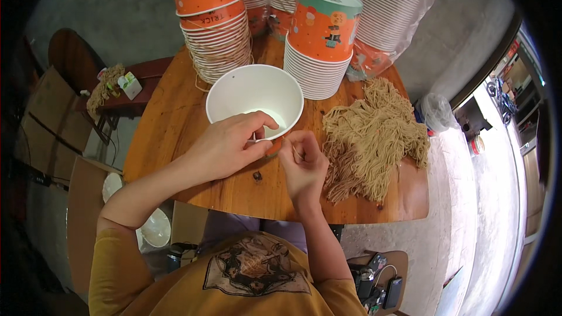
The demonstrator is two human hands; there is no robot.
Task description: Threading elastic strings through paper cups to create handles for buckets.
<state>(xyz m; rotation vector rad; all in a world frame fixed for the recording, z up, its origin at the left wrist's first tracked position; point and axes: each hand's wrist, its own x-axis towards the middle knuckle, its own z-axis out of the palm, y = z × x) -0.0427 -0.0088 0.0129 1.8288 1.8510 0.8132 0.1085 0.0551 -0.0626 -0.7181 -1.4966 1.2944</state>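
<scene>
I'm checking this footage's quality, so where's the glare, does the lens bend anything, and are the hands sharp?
Head view: strong glare washes out the floor at right; head view: fisheye distortion bows edges toward the blackened rim; head view: the left hand and right hand look fairly sharp, but the thin strand is hard to trace.

Cardboard box (86,199) lower left. Small white carton (131,88) upper left. Clear bag (438,112) and tin (477,145), right side. Stool (400,260) lower right, black device (393,292) on it.
</scene>
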